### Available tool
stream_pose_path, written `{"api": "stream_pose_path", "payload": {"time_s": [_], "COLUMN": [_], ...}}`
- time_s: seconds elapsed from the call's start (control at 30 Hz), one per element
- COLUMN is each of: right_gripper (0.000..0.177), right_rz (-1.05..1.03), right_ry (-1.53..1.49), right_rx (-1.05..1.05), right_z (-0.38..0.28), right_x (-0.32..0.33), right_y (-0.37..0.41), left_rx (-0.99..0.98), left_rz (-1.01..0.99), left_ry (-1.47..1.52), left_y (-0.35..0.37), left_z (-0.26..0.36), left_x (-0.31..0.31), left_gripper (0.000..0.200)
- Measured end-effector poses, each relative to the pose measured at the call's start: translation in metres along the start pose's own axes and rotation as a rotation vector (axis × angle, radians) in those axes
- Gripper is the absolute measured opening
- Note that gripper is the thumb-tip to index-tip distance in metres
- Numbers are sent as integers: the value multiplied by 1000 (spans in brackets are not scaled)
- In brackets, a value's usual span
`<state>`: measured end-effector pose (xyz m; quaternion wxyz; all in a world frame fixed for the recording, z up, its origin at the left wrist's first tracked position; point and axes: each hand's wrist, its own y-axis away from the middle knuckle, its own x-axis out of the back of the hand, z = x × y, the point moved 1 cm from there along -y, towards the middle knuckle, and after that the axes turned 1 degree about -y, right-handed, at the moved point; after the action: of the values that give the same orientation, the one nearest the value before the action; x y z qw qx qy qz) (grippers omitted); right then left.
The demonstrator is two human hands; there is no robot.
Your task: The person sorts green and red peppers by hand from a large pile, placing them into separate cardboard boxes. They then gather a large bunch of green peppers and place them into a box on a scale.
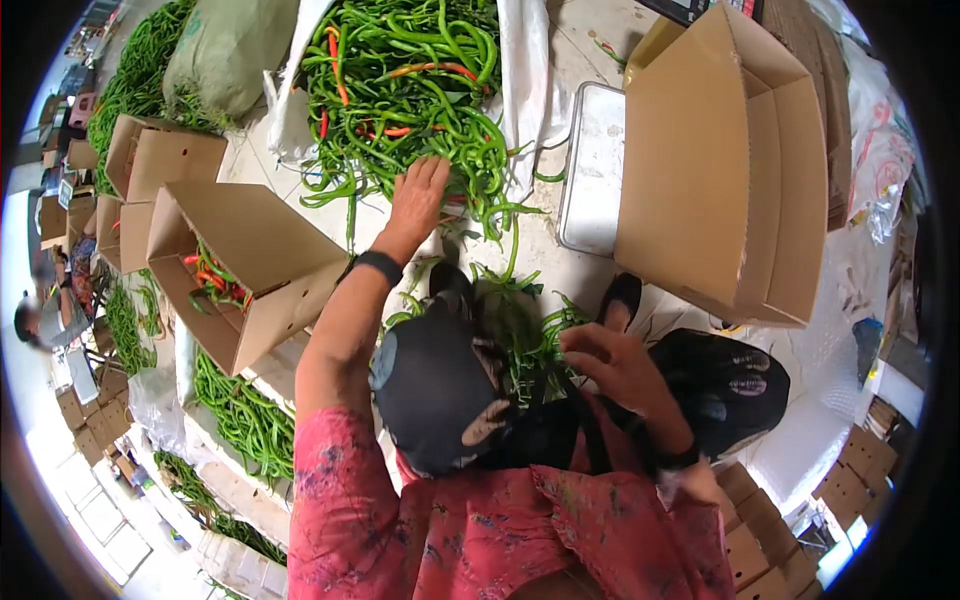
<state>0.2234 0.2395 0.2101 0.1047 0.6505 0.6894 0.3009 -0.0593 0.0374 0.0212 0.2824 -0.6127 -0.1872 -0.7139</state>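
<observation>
My left hand (420,192) reaches forward over a heap of long green chili peppers (400,110), its fingers stretched out at the near edge. A few red chili peppers (337,68) are mixed into the heap, which spills from a white sack (524,70). Closer to my body, my right hand (612,362) hovers above the floor with fingers loosely bent and apart, and nothing shows in it. More green peppers (520,340) lie below, between my legs and near my shoes.
At the right, a big open cardboard box (690,160) stands against a white flat platform (592,170). To the left, another open box (255,235) contains red and green peppers. Full sacks (230,55) and stacked cartons surround me. A person (62,320) is at far left.
</observation>
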Motion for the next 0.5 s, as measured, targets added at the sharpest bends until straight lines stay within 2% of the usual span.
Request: {"api": "stream_pose_path", "payload": {"time_s": [0.07, 0.2, 0.27, 0.33, 0.4, 0.5], "right_gripper": [29, 31, 31, 30, 29, 28], "right_rz": [21, 56, -13, -34, -53, -5], "right_ry": [-136, -154, -278, -243, -221, -266], "right_rx": [-112, -176, -104, -144, -189, -162], "right_z": [19, 47, 63, 51, 43, 42], "right_x": [-12, -38, -48, -43, -40, -35], "right_y": [-13, -40, -53, -65, -72, -79], "left_rx": [-104, -159, -310, -357, -250, -292], "left_rz": [50, -2, 7, -26, -166, -100], "left_ry": [-182, -143, -139, -122, -104, -15], "left_y": [-33, -79, -92, -94, -93, -94], "left_z": [-6, -16, -21, -12, -7, -3], "left_x": [-23, -61, -72, -80, -83, -63], "left_gripper": [58, 55, 41, 28, 32, 42]}}
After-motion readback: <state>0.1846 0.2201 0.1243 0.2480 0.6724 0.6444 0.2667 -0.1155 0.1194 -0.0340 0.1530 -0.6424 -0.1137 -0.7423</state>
